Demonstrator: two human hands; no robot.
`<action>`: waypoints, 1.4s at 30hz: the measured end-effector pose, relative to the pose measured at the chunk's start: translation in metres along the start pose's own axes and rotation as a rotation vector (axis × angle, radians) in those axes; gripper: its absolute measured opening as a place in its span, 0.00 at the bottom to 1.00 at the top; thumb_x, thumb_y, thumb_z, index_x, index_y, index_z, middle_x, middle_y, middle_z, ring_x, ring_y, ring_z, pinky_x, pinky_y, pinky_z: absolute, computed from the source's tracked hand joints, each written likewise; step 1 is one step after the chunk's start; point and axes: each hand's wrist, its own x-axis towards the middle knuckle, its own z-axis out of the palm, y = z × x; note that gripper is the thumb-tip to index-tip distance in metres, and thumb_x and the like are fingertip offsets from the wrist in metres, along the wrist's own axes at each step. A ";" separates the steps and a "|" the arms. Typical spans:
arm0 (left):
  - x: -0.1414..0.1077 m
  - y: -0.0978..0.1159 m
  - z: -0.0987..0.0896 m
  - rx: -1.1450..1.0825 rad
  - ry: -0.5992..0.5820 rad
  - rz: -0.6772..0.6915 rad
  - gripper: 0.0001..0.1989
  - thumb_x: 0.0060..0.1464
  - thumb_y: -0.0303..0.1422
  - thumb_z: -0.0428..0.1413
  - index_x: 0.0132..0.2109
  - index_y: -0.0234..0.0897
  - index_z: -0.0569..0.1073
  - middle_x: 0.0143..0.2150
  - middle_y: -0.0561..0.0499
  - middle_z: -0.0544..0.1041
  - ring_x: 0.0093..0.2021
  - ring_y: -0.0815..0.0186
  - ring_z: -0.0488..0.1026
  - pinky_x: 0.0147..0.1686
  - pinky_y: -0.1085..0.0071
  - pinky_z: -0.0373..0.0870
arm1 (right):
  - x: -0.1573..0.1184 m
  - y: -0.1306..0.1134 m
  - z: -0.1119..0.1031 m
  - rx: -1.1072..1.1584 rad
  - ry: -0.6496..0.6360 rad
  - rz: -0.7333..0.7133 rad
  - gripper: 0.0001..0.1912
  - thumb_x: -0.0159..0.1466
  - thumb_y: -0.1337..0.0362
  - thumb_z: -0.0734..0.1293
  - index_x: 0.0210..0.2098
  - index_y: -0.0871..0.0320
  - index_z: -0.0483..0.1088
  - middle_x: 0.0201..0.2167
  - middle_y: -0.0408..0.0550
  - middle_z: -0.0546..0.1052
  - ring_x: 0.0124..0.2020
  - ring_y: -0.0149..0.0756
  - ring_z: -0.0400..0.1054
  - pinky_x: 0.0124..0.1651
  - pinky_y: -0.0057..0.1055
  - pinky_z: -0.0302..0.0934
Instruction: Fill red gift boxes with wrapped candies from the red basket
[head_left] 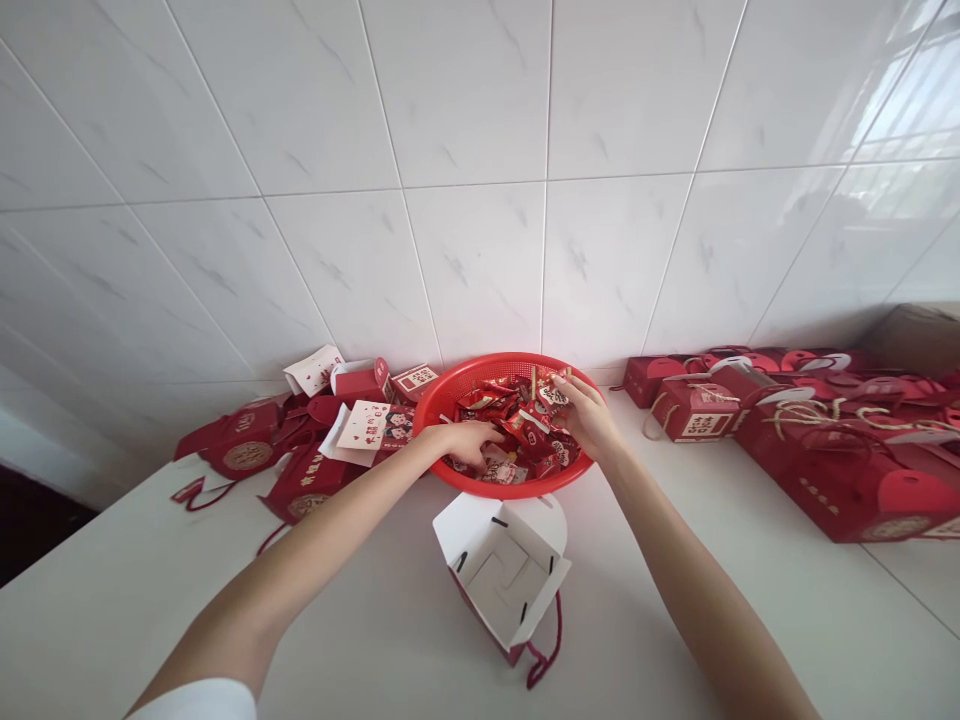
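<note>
A red plastic basket [510,490] stands near the tiled wall, filled with red-wrapped candies [532,430]. My left hand [470,443] reaches over its left rim, fingers bent down among the wrappers; whether it grips any is hidden. At the right side of the basket my right hand [587,408] has its thumb and fingers closed on a red and white candy packet [553,393]. In front of the basket an open box [506,580], white inside and red outside, shows a bare bottom, with a dark red cord [556,645] at its right.
Red gift boxes [247,440] lie in a loose group at the left, some with white flaps raised. More red boxes [832,470] with string handles are crowded at the right. A brown object [915,340] is at the far right against the tiled wall [480,260].
</note>
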 end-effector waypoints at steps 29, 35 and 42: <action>0.047 0.064 0.017 -0.182 0.214 0.118 0.16 0.35 0.14 0.58 0.26 0.41 0.66 0.26 0.50 0.72 0.35 0.48 0.74 0.41 0.54 0.68 | 0.004 0.004 -0.003 0.044 0.058 -0.009 0.19 0.47 0.52 0.79 0.32 0.54 0.75 0.31 0.42 0.79 0.30 0.35 0.71 0.36 0.34 0.67; 0.042 0.059 0.005 -0.193 0.154 0.148 0.11 0.41 0.17 0.57 0.23 0.39 0.69 0.23 0.51 0.72 0.35 0.52 0.76 0.40 0.59 0.71 | 0.002 0.002 -0.001 0.075 0.055 -0.017 0.19 0.45 0.52 0.80 0.28 0.54 0.74 0.28 0.41 0.77 0.28 0.34 0.69 0.32 0.31 0.67; 0.019 0.032 -0.015 -0.564 0.201 0.237 0.09 0.52 0.27 0.59 0.42 0.34 0.79 0.41 0.47 0.82 0.45 0.57 0.78 0.47 0.64 0.72 | 0.002 0.002 -0.001 0.066 0.041 -0.028 0.18 0.46 0.52 0.79 0.29 0.54 0.75 0.28 0.41 0.78 0.28 0.34 0.69 0.32 0.32 0.67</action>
